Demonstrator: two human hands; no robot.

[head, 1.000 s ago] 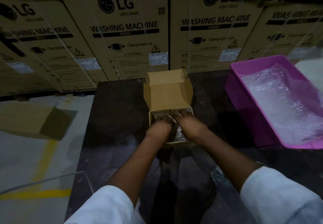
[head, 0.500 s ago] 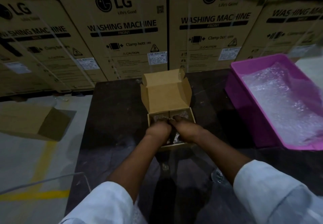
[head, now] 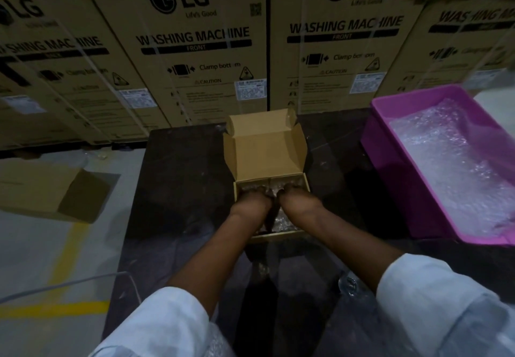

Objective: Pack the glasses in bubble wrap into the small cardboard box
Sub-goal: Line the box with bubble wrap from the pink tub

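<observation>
Both hands, left point(head: 252, 203) and right point(head: 299, 203), palms down, grip hidden, pressing bubble-wrapped glasses point(head: 281, 221) inside small open brown cardboard box point(head: 267, 147); excess pressure risking cracked glass.

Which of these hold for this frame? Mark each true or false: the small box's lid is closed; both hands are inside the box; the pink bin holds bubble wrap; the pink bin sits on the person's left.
1. Small cardboard box lid closed: false, it stands open.
2. Left hand and right hand inside it: true.
3. Pink bin holds bubble wrap: true.
4. Bin on the left: false, on the right.
</observation>
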